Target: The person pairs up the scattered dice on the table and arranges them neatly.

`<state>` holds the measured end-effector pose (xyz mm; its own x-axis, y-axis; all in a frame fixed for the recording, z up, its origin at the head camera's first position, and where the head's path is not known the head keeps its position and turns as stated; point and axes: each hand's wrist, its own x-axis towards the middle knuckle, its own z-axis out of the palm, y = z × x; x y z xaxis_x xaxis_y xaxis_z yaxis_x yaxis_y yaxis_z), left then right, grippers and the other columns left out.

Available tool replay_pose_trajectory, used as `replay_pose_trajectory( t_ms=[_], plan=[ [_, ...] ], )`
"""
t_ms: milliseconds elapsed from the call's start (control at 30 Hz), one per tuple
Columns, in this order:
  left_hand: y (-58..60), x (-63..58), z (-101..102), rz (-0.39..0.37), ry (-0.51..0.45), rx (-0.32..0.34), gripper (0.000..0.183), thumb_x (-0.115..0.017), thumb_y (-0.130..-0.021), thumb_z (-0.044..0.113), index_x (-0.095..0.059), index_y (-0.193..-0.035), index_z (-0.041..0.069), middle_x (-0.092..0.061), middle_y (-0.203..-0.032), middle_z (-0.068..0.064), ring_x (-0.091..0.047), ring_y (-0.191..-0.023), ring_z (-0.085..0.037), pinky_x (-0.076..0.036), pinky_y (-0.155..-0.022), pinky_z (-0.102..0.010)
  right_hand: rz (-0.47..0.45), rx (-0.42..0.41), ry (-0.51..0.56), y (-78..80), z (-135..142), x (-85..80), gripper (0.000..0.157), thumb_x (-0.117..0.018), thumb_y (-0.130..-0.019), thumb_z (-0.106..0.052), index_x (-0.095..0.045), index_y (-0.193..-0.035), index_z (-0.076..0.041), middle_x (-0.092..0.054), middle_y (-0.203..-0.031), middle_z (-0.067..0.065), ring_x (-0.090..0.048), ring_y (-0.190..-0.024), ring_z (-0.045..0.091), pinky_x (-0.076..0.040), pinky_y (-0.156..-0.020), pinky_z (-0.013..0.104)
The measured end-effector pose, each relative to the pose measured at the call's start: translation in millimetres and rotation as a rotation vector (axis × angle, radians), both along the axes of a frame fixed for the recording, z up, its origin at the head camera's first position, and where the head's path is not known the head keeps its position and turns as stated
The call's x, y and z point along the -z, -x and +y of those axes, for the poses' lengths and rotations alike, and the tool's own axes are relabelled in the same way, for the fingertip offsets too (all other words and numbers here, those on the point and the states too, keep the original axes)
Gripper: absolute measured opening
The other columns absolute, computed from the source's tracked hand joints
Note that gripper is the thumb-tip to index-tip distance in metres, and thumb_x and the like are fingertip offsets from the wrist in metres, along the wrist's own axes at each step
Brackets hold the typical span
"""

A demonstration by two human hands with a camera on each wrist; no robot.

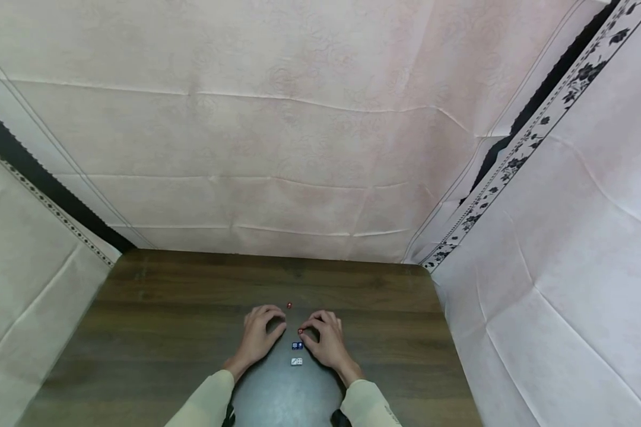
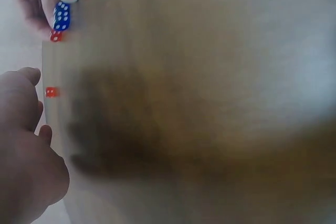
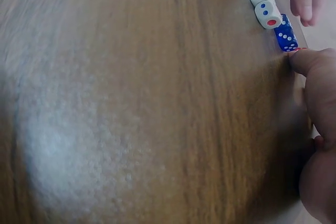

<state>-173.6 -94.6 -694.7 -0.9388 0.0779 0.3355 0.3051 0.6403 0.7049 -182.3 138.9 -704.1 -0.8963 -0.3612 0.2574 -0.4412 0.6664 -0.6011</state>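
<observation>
On the wooden table, my right hand (image 1: 327, 341) pinches a small red die (image 1: 300, 331) between thumb and forefinger. In the right wrist view that hand (image 3: 323, 93) hides most of the die. Just nearer to me sit two blue dice (image 1: 297, 346), side by side. Closer still, two white dice (image 1: 296, 361) form another pair. My left hand (image 1: 259, 333) is curved, holding nothing, its thumb and forefinger apart. Another red die (image 1: 289, 305) lies loose, a little beyond the left fingertips; the left wrist view shows this red die (image 2: 51, 92) too.
The brown wooden table (image 1: 181, 332) extends to both sides of my hands. A pale cloth (image 1: 278, 136) hangs behind its far edge. More white cloth with a dark floral border (image 1: 513, 160) hangs on the right, and a plain panel (image 1: 27, 249) on the left.
</observation>
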Motion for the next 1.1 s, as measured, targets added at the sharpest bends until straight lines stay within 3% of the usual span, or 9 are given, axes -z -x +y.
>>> replay_pose_trajectory(
  t_ms=[233,467,833,1100],
  plan=[
    [24.3,-3.1,1.2,-0.05,0.005,-0.01,0.021,-0.089,-0.098,0.011,-0.083,-0.118,0.01,-0.079,-0.125,-0.01,-0.068,-0.124,-0.038,-0.045,-0.108,-0.065,0.022,-0.01,0.007,-0.4,0.2,0.5,0.011,-0.089,-0.1,-0.024,-0.086,-0.11,-0.023,-0.072,-0.122,0.0,-0.06,-0.12,0.021,-0.042,-0.106,0.051],
    [38.0,-1.7,2.3,-0.121,0.06,-0.018,0.023,-0.087,-0.101,0.015,-0.082,-0.124,0.013,-0.078,-0.13,-0.012,-0.067,-0.128,-0.039,-0.044,-0.106,-0.061,0.026,-0.01,-0.004,-0.9,-0.4,2.8,0.01,-0.088,-0.101,-0.025,-0.085,-0.11,-0.023,-0.071,-0.123,0.0,-0.059,-0.12,0.021,-0.042,-0.106,0.051],
    [47.0,-1.3,5.4,-0.097,0.123,0.002,0.02,-0.088,-0.1,0.016,-0.083,-0.119,0.014,-0.077,-0.126,-0.01,-0.065,-0.119,-0.036,-0.038,-0.095,-0.055,0.021,0.004,-0.009,-0.3,0.5,4.7,0.01,-0.088,-0.101,-0.026,-0.085,-0.11,-0.024,-0.071,-0.124,0.0,-0.059,-0.121,0.021,-0.042,-0.107,0.05],
    [50.4,-0.3,4.7,-0.159,0.155,0.003,0.014,-0.086,-0.103,0.021,-0.084,-0.116,0.017,-0.075,-0.129,-0.007,-0.063,-0.124,-0.034,-0.038,-0.1,-0.054,0.02,0.005,-0.013,-0.3,0.0,3.0,0.01,-0.088,-0.101,-0.026,-0.085,-0.111,-0.024,-0.071,-0.124,-0.001,-0.059,-0.12,0.021,-0.042,-0.105,0.05]
  ],
)
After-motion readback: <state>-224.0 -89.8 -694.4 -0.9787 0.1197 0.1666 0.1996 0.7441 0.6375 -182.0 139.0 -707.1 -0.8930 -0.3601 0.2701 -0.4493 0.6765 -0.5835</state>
